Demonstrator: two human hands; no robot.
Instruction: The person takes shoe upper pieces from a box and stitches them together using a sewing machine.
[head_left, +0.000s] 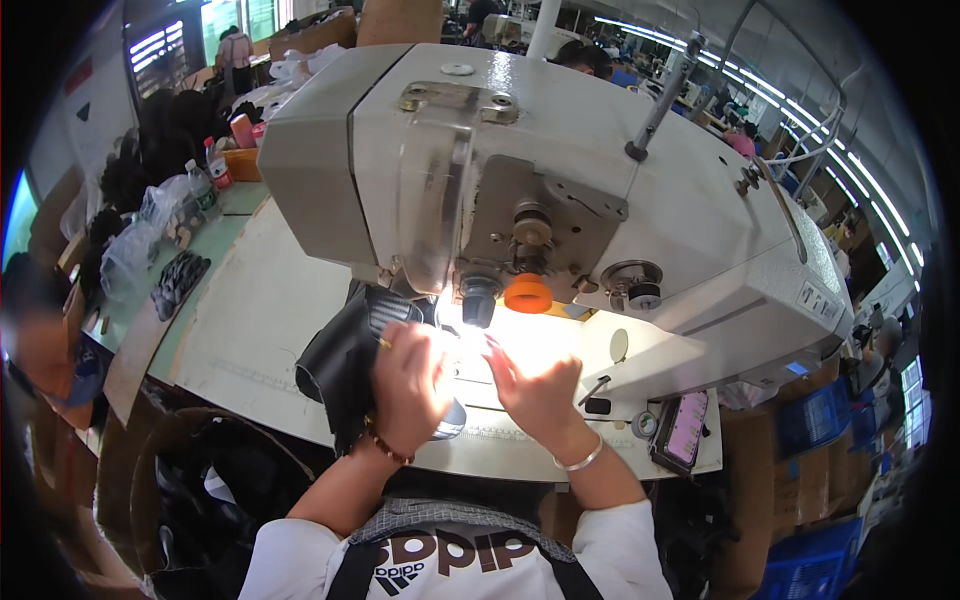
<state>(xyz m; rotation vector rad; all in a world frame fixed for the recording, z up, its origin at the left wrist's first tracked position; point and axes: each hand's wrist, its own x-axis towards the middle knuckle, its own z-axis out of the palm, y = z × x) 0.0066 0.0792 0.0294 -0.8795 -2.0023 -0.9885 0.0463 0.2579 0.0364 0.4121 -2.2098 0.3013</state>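
Observation:
A large white sewing machine (560, 150) stands across the worktable, its lamp glaring over the needle area. My left hand (408, 385) is just left of the needle, fingers curled on a black piece of fabric or leather (340, 365) that hangs down on its left side. Under that hand a greyish rounded edge (452, 420) shows; its kind is unclear. My right hand (540, 390) is right of the needle, its fingers drawn together and pointing at the stitching spot. Glare hides what lies between its fingertips. An orange knob (527, 293) sits above the hands.
A phone with a pink screen (686, 430) and a tape roll (645, 425) lie at the table's right end. Bottles (200, 188), plastic bags (135, 250) and dark fabric pieces (180, 282) cover the left side table. An open carton (150, 480) with black material stands lower left.

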